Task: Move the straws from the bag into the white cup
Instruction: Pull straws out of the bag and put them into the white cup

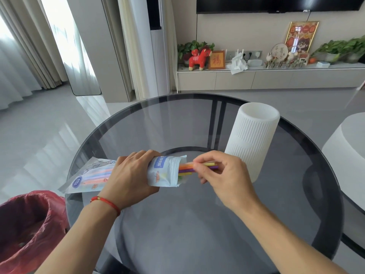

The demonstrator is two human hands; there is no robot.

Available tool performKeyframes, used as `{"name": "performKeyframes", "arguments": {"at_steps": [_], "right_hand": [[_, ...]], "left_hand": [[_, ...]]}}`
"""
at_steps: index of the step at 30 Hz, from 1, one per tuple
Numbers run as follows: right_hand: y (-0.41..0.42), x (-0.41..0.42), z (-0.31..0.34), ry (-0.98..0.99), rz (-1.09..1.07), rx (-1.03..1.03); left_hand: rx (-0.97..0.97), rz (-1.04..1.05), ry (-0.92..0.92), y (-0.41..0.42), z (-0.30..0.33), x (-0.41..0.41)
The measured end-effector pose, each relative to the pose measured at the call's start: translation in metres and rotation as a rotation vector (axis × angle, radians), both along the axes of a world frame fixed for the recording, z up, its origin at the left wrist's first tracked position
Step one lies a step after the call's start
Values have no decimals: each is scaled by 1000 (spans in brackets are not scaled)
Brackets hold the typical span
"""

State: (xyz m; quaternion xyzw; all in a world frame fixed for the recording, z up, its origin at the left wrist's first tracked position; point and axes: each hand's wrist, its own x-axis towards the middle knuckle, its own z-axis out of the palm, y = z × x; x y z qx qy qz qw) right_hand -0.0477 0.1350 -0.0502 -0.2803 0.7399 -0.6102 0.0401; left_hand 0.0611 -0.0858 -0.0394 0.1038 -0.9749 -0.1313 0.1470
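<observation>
Surface: round dark glass table [197, 224], seen from above.
Bag: printed plastic pouch [122, 174] held above the table, lying nearly level, long axis left to right, open mouth facing right toward the cup.
Straws: coloured bundle [187, 168] (orange, yellow, purple, green), long axis matching the bag's; right ends stick out of the mouth, the rest inside.
Left hand [130, 178]: wrapped around the bag's middle, clenched on it; red cord on the wrist.
Right hand [223, 173]: fingertips pinched on the protruding straw ends, just beside the bag mouth.
White cup [250, 141]: tall, ribbed, upright on the table, right of the hands, behind the right hand.
Bin: red-lined [29, 224], lower left, beside the table.
</observation>
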Motion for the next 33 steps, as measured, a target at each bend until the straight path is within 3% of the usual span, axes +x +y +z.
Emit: {"name": "performKeyframes", "arguments": {"at_steps": [5, 8, 14, 25, 29, 33], "right_hand": [[23, -6, 14, -188, 52, -185], [30, 0, 16, -103, 55, -124], [47, 7, 25, -7, 73, -133], [78, 6, 36, -299, 67, -476], [58, 23, 25, -334, 138, -384], [39, 27, 15, -268, -62, -285]], "left_hand": [[-36, 13, -81, 1, 2, 2], [-91, -22, -169, 9, 7, 8], [30, -217, -10, 49, 19, -1], [-125, -163, -153, 67, -2, -10], [-137, -188, -118, 74, -3, -10], [-129, -209, -121, 78, -7, -11]]}}
